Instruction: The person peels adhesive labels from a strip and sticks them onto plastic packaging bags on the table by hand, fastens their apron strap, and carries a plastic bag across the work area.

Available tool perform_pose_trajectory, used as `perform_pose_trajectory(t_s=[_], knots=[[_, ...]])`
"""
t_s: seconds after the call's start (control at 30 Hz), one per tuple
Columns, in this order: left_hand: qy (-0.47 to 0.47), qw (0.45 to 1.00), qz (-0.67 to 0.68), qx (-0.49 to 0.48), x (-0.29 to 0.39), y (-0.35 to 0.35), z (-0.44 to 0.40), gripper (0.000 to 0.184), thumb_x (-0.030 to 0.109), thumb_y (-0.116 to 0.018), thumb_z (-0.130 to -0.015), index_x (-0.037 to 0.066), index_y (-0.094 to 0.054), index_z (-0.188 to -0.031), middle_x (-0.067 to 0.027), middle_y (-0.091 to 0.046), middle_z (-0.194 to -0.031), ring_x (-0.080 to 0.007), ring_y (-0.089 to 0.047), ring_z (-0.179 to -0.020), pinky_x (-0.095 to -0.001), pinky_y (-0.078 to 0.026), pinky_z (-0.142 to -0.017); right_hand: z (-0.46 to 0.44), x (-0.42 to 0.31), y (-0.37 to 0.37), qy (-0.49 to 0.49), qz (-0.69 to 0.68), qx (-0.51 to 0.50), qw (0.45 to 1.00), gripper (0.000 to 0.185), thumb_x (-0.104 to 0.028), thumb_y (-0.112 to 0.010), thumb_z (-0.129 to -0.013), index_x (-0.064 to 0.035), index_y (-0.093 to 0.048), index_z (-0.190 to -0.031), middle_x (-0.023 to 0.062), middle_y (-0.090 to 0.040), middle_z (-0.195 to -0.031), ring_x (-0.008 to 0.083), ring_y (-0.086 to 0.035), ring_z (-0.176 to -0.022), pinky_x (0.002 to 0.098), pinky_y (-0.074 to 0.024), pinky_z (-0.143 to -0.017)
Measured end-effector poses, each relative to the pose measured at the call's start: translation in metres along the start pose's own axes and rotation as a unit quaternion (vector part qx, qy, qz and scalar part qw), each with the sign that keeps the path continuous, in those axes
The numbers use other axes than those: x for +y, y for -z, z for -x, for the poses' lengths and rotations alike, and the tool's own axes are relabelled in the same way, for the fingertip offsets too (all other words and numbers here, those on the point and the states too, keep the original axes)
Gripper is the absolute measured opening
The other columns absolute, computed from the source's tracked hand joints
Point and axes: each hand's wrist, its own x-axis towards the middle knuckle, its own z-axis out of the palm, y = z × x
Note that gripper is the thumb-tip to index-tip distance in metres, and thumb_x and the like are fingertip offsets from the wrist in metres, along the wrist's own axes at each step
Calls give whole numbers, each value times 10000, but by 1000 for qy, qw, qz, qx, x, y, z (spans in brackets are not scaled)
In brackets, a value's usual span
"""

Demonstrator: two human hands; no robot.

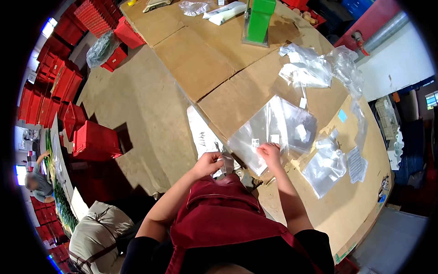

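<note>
My left hand (209,165) is closed in a pinch in front of the apron, beside the table's edge. What its fingertips hold is too small to make out. Just beyond it hangs a long white sheet (204,132) with dark handwriting. My right hand (270,153), fingers curled together, is at a stack of clear plastic sleeves (255,125) on the table. Its fingertips are close to a small white printed label (255,143) on the top sleeve; whether they grip it is hidden. Another white label (274,138) lies to the right.
Crumpled clear plastic (305,68) and more loose sleeves (325,166) lie on the cardboard-covered table (191,55). A green upright holder (261,23) stands at the far side. Red crates (96,141) line the floor at left, where another person (40,185) works.
</note>
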Motion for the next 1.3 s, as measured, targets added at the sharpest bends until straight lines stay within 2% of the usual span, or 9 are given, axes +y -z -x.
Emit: perform_pose_trajectory(t_s=[0.13, 0.2, 0.37, 0.43, 0.8, 0.97, 1.13, 1.17, 1.3], knots=[[30, 999, 17, 40, -9, 5, 2, 181, 134, -531, -828, 30, -496, -684, 33, -438, -515, -41, -398, -454, -225, -323, -411, -8, 64, 48, -79, -382, 205, 898, 82, -76, -555, -755, -1, -576, -779, 101, -586, -715, 185, -561, -760, 289, -456, -694], [50, 996, 30, 68, -14, 3, 5, 218, 180, -541, -850, 35, -502, -693, 47, -435, -537, -33, -387, -478, -222, -314, -428, -16, 6, 127, -74, 134, 558, 815, 181, -16, -540, -778, -10, -533, -958, 105, -526, -977, 201, -524, -894, 291, -466, -733], [-24, 982, 169, -79, -5, -18, -5, 173, 76, -588, -831, 30, -499, -972, 18, -543, -783, -41, -497, -705, -198, -416, -591, -2, -64, 38, -19, -129, 4, 991, 92, -66, -623, -750, -34, -598, -832, 45, -598, -837, 126, -544, -731, 250, -461, -669], [-35, 988, 113, -103, -22, -21, -15, 194, 56, -602, -813, 32, -502, -978, 19, -534, -798, -46, -484, -690, -205, -409, -582, 8, -89, 0, -165, -326, -219, 905, 119, -116, -669, -741, -12, -622, -774, 21, -617, -706, 99, -548, -648, 233, -442, -614], [-8, 996, -88, 26, -7, -1, -10, 167, 165, -563, -831, 9, -597, -879, 1, -592, -724, -59, -495, -647, -241, -428, -585, -21, -18, 16, -166, 264, 27, 950, 446, -411, -690, -656, -128, -565, -978, 72, -589, -786, 236, -540, -618, 330, -450, -608], [-17, 999, 30, 19, -13, -1, 1, 104, 87, -537, -784, 19, -540, -705, -29, -600, -728, -56, -488, -632, -222, -421, -556, 17, -10, 7, 132, 164, 88, 974, 249, -341, -698, -625, -140, -588, -725, -7, -553, -792, 193, -502, -806, 383, -325, -822], [-120, 988, -89, 44, -25, -7, -11, 169, 159, -547, -761, 6, -539, -688, -100, -505, -563, -137, -469, -521, -321, -414, -516, 6, 22, 3, 73, 81, 55, 993, 122, -161, -658, -662, -90, -561, -642, 31, -521, -675, 210, -506, -692, 350, -369, -725], [-104, 990, -88, 43, -20, -6, -11, 190, 180, -547, -765, 7, -541, -685, -114, -499, -566, -148, -472, -515, -325, -415, -518, 6, 57, -1, -125, -223, -56, 965, 76, -70, -646, -652, -52, -581, -688, 26, -549, -659, 181, -521, -653, 309, -412, -672], [-84, 990, -71, 93, -21, -6, -16, 275, 277, -604, -773, 6, -560, -790, -123, -536, -622, -181, -504, -556, -330, -422, -545, -17, 45, 84, -44, -11, 442, 896, 200, -60, -514, -843, 30, -529, -1021, 147, -549, -1016, 252, -515, -911, 343, -414, -815]])
